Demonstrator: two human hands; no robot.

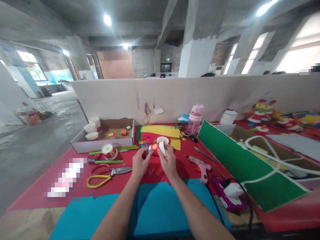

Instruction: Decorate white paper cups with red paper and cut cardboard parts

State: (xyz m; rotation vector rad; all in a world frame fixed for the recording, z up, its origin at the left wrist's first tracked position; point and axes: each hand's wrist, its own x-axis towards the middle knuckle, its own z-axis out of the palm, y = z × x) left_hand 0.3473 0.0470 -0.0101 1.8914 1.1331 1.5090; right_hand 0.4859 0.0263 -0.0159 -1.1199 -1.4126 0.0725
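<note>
Over the red table cover, my right hand grips a small white paper cup that lies on its side, with a red band and a gold emblem around it. My left hand has its thumb and fingers closed at the cup's left end, where a small blue piece shows. A white round paper piece is just behind the cup; whether it is joined to it I cannot tell. Left of my hands lie large scissors with yellow and red handles. A pink glue gun rests at right.
A white box with paper cups stands at back left, near a decorated cup. Coloured paper sheets and a pink bottle are behind. At right are a green board, a purple power strip and cables.
</note>
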